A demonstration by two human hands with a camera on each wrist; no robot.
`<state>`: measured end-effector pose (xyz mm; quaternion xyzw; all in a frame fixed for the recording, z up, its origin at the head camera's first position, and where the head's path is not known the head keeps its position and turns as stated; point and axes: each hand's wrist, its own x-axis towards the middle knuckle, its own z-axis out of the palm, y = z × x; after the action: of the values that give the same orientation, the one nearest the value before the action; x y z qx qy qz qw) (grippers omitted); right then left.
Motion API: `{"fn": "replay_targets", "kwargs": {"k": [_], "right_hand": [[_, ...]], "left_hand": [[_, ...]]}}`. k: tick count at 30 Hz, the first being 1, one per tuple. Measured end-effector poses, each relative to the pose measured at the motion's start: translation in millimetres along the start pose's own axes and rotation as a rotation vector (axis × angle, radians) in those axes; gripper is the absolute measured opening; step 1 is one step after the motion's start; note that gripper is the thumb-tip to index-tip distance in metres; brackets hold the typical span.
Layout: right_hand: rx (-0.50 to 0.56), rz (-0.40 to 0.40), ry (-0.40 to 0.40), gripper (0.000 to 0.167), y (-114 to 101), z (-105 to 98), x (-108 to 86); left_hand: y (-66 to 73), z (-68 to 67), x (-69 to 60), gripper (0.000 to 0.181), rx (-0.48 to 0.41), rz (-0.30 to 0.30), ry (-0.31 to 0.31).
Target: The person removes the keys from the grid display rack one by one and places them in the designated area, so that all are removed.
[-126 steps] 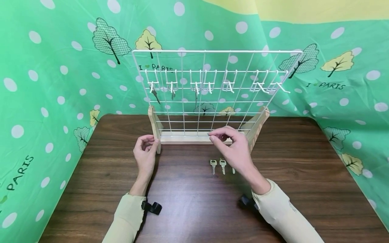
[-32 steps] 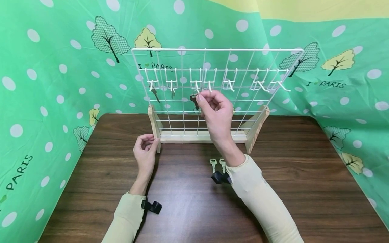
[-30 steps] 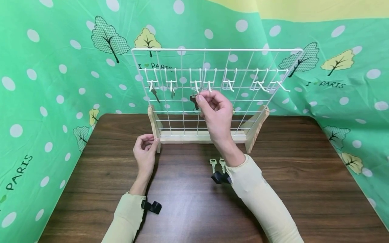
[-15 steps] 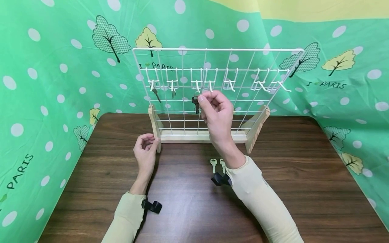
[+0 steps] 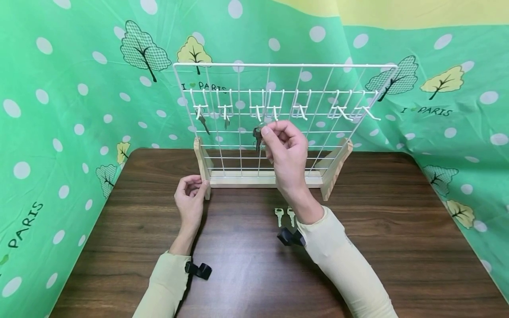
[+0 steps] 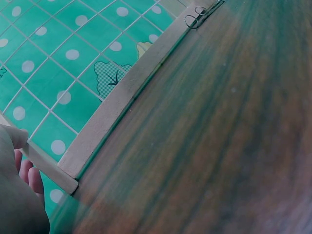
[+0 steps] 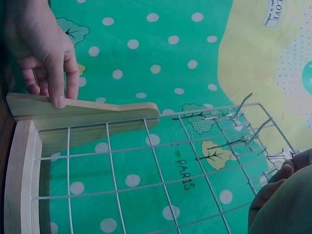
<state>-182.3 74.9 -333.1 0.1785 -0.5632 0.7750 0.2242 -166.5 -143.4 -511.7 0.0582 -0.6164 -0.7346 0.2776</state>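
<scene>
My right hand (image 5: 289, 161) pinches the ring of a dark key (image 5: 257, 137) between thumb and index finger, just under the third and fourth white hooks from the left. Whether the ring touches a hook cannot be told. On the two leftmost hooks hang a key (image 5: 203, 122) and a smaller-looking key (image 5: 226, 121). My left hand (image 5: 190, 198) grips the wooden side leg (image 5: 201, 163) of the white wire rack (image 5: 286, 65); in the right wrist view the left hand (image 7: 44, 53) has its thumb on that wooden leg (image 7: 87, 109).
Two keys (image 5: 279, 216) lie on the brown table (image 5: 238, 265) in front of the rack, beside the right wrist's black strap mount (image 5: 291, 237). More white hooks (image 5: 339, 112) hang to the right. A green dotted cloth (image 5: 278, 26) stands behind and at the sides.
My right hand rose from low before the rack to the hooks with a key, then lowered slightly to the right in the last second. The left hand has stayed on the leg.
</scene>
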Motion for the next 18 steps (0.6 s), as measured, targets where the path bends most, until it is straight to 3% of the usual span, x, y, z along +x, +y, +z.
{"fn": "replay_targets", "kwargs": {"k": [7,18], "right_hand": [[-0.006,-0.003,-0.007,0.024,-2,-4,-5.8],[-0.009,0.054,-0.024,0.028,-1,-11,-12.6]], "left_hand": [[0.5,-0.3,-0.2,0.029,0.004,-0.006,-0.003],[-0.1,-0.5,0.5,0.028,0.002,-0.01,0.0]]}}
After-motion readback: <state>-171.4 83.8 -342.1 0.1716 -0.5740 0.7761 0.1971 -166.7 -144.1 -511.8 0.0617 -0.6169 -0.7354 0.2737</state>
